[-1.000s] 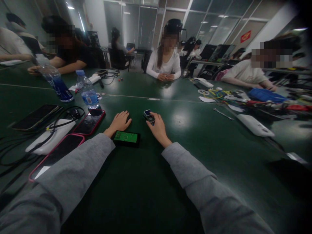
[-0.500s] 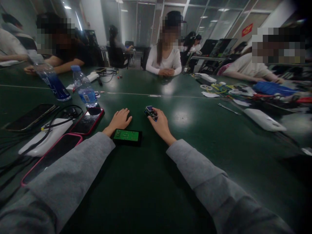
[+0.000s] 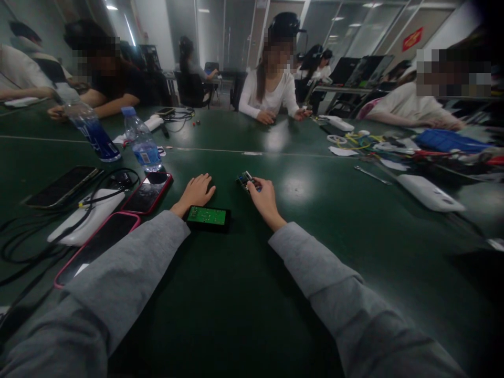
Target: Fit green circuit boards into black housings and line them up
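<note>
While your right hand (image 3: 265,202) pinches a small dark electronic module (image 3: 244,179), beyond and right of the black rectangular case with a green circuit-board face (image 3: 208,216), your hold at one end probably keeps the other uncovered. Your left hand (image 3: 197,189) lies open, palm down, just beyond that case, perhaps for support. Left of it, your grey fabric sleeve (image 3: 137,278) partly covers a pink-rimmed black phone (image 3: 98,239). Your fingers hide part of the module; whether it touches the dark green tabletop (image 3: 220,304) is unclear.
</note>
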{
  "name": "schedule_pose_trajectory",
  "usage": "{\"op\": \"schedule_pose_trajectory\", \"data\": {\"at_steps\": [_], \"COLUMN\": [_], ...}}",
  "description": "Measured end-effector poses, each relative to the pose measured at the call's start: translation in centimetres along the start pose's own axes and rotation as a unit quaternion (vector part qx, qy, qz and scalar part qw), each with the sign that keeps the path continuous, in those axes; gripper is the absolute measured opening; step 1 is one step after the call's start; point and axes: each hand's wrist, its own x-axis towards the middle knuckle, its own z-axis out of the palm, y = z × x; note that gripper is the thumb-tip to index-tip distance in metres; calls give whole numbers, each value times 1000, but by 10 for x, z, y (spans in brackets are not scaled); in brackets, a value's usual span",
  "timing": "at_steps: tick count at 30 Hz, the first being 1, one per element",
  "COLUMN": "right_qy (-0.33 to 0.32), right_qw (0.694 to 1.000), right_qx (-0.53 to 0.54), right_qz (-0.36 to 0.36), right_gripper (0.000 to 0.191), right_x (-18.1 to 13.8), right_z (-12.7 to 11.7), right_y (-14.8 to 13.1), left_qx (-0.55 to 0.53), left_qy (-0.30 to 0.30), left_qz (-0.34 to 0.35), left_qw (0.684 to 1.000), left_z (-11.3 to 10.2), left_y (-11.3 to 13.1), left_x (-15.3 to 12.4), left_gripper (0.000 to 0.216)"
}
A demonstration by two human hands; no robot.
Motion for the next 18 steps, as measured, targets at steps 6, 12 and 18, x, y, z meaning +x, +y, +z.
{"op": "schedule_pose_trajectory", "data": {"at_steps": [6, 12, 18], "right_qy": [-8, -19, -24], "right_qw": [998, 999, 999], "right_qx": [-3, 19, 34], "right_qz": [-61, -44, 1], "right_gripper": [51, 40, 39], "right_x": [-6, -5, -2], "right_z": [-3, -4, -6], "right_y": [-6, -8, -7], "left_qx": [-7, -4, 2], "left_qy": [12, 0, -1], "left_qz": [5, 0, -3], "left_qw": [1000, 1000, 1000], "left_z": [4, 3, 2], "left_y": [-3, -2, 0], "left_x": [2, 2, 0], "left_gripper": [61, 62, 62]}}
